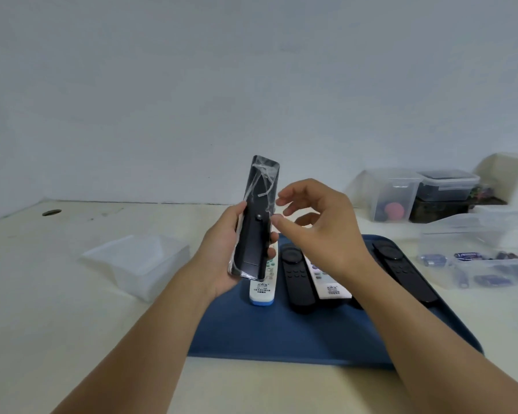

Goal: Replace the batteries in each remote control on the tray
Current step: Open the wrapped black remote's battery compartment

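One remote [255, 222] is off the tray [281, 333] and up at the centre of the frame, back side toward the camera, still in its clear plastic wrap. The left hand [222, 252] grips it along the lower half, fingers curled round the edges. The right hand [314, 225] hovers just right of it, fingers relaxed and spread, holding nothing, thumb close to the remote's edge. Its back looks closed, though the wrap blurs the detail.

Four more remotes lie on the tray at lower centre: a white one [262, 282], a black one [296, 279], a second white one [326, 282] partly behind the right wrist, and another black one [401, 273] at the right. All lie face up, so nothing shows whether any has been serviced.

Batteries [467, 258] sit in a clear box [437, 240] at the right edge; an empty-looking clear bin [138, 264] sits at the left. By my judgement the work is near its start: wrap off, cover open, cells swapped, then four more.
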Tool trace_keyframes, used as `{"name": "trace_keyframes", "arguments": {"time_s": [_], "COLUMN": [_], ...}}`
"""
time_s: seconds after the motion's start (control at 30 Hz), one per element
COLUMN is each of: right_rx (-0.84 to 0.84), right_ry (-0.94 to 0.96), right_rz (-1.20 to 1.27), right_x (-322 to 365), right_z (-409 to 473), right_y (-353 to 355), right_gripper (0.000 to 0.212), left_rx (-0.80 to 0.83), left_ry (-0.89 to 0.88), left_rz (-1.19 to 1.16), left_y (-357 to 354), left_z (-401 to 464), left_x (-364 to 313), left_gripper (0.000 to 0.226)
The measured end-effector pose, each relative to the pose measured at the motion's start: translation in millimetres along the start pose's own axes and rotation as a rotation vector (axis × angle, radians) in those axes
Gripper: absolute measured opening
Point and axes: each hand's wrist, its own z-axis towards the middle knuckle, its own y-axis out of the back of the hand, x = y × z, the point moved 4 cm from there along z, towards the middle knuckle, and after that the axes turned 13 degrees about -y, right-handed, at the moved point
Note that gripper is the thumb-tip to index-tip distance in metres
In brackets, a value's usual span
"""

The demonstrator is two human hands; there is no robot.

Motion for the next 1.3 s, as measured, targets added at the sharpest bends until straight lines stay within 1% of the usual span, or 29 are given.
{"name": "trace_keyframes", "arguments": {"time_s": [0.07,0.17,0.2,0.27,0.33,0.43,0.53,0.63,0.8,0.93,1.0,1.1,1.2,1.23,1.3], "right_rx": [0.045,0.089,0.087,0.08,0.081,0.086,0.115,0.17,0.224,0.215,0.258,0.289,0.365,0.364,0.273], "right_ry": [0.041,0.067,0.078,0.097,0.109,0.099,0.054,-0.009,-0.112,-0.108,-0.179,-0.312,-0.338,-0.336,-0.373], "right_rz": [-0.055,-0.161,-0.212,-0.279,-0.294,-0.284,-0.264,-0.246,-0.143,-0.151,-0.07,0.056,0.144,0.172,0.258], "right_x": [0,-4,-5,-6,-7,-7,-9,-12,-15,-16,-16,-19,-20,-19,-20], "right_z": [-3,-6,-6,-7,-7,-5,-4,-3,0,3,5,6,6,7,11], "right_y": [-6,-11,-12,-14,-15,-16,-17,-19,-18,-13,-9,1,-1,-1,3], "right_gripper": [0.027,0.025,0.023,0.02,0.017,0.016,0.015,0.015,0.018,0.017,0.016,0.012,0.011,0.011,0.012], "left_rx": [-0.026,-0.052,-0.061,-0.078,-0.08,-0.07,-0.06,-0.051,-0.029,-0.084,-0.114,-0.125,-0.121,-0.125,-0.149], "left_ry": [-0.048,-0.084,-0.092,-0.113,-0.128,-0.148,-0.149,-0.158,-0.16,-0.126,-0.11,-0.101,-0.096,-0.097,-0.1], "left_rz": [0.067,0.146,0.17,0.204,0.228,0.285,0.357,0.378,0.372,0.304,0.228,0.194,0.191,0.187,0.168], "left_y": [-2,-7,-9,-11,-12,-11,-10,-11,-13,-10,-8,-7,-9,-9,-6], "left_z": [-1,-6,-8,-9,-10,-10,-10,-10,-9,-9,-8,-6,-7,-7,-4], "left_x": [5,8,8,7,5,4,8,12,14,10,8,8,10,11,12], "left_gripper": [0.042,0.052,0.052,0.042,0.037,0.038,0.04,0.039,0.04,0.041,0.04,0.039,0.038,0.038,0.038]}}
